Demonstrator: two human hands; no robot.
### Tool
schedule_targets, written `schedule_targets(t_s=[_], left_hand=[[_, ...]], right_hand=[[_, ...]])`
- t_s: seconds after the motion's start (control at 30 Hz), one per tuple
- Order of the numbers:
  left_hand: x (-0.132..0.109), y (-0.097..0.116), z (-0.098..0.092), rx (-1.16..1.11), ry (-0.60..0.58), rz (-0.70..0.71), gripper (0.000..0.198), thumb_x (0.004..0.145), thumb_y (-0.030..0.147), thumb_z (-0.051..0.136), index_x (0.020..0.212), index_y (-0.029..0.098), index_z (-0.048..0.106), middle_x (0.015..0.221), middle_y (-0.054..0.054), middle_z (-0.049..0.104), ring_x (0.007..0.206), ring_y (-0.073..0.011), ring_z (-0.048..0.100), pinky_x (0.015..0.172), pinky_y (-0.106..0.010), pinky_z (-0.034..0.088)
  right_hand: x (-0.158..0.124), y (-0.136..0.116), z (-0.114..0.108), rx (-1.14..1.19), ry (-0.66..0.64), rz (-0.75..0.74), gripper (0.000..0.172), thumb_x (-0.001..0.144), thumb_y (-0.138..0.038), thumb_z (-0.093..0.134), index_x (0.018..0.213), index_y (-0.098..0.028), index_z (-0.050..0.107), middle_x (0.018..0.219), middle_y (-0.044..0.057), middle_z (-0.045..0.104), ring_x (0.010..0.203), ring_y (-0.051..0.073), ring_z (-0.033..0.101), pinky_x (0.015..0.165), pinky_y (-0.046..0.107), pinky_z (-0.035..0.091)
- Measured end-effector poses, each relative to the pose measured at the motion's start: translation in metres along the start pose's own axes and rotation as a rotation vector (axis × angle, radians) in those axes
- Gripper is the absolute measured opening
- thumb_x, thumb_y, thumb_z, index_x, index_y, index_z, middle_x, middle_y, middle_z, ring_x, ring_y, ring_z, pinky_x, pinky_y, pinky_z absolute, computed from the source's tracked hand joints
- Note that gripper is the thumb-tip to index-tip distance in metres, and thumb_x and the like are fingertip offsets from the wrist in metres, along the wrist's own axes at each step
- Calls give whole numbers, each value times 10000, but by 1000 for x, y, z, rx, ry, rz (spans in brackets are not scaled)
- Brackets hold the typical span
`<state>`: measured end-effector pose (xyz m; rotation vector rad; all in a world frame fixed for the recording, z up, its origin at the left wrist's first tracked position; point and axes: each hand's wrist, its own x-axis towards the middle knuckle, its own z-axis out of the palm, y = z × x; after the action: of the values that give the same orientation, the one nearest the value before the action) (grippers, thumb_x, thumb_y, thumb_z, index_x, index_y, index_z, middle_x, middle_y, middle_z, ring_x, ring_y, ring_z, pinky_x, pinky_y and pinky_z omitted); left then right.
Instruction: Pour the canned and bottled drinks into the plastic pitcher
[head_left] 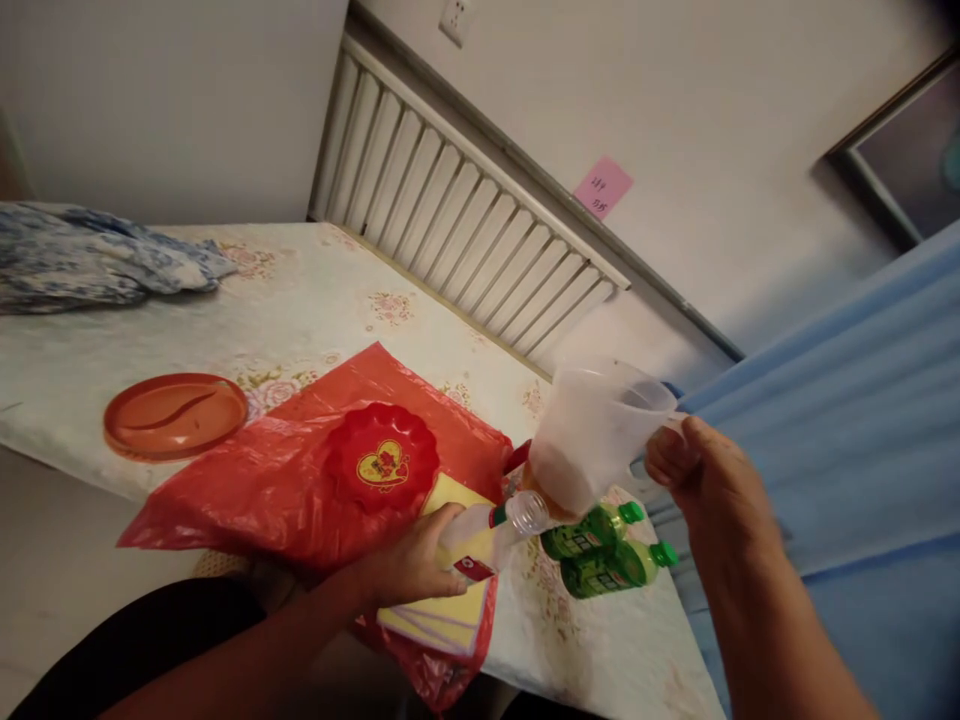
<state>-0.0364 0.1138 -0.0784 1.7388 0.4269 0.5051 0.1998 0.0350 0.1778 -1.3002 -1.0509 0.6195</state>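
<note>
My left hand [420, 555] is wrapped round a clear bottle [480, 545] with a red and yellow label, its uncapped mouth pointing right. By its handle, my right hand [690, 465] grips a translucent plastic measuring jug [600, 420] above the table. The jug is tilted, and a little brownish colour shows low in it. Its lower edge is close to the bottle mouth; whether they touch I cannot tell. Behind the bottle lie yellow cloths or sheets [442, 620] with pale purple edges. A red scalloped dish [382, 460] with a yellow heart print sits on a red plastic bag [262, 490].
Two green-capped bottles [607, 570] stand beyond the jug on the flowered tablecloth [322, 280]. An orange-brown oval tray [176, 415] lies at left, near a blue-white cloth [97, 260]. A radiator [450, 190] runs along the back, and a blue curtain [847, 420] hangs at right.
</note>
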Motion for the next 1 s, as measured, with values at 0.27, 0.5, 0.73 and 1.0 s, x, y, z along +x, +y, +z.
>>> schedule_targets(t_s=[0.27,0.5,0.73,1.0], left_hand=[[7,-1,6,69,16,-44,822,665,329,707,1402,224,359,1423,-101,500,1284,-300,487,1054,-377,422],[13,-4,11,99,25,-50,816,673,356,701,1409,226,375,1399,-98,534,1278,-301,504,1065,-378,418],[21,-13,12,114,17,-77,846,680,344,685,1436,189,337,1467,-128,461,1341,-301,443,1102,-374,381],[19,-1,8,78,35,-77,750,653,327,685,1355,220,444,1255,-82,629,1173,-321,575,915,-351,506]], right_hand=[[-39,-8,-52,-193,35,65,463,831,-401,680,525,-194,402,474,-76,265,413,60,244,390,211,205],[-63,-12,-61,-322,21,156,439,809,-472,690,556,-196,462,475,-74,293,434,68,233,423,230,170],[-72,-18,-65,-522,-26,213,494,765,-601,680,567,-192,486,468,-68,315,454,76,234,451,239,173],[-68,-26,-81,-728,-171,295,487,793,-641,617,662,-177,551,516,-66,291,483,81,230,462,238,178]])
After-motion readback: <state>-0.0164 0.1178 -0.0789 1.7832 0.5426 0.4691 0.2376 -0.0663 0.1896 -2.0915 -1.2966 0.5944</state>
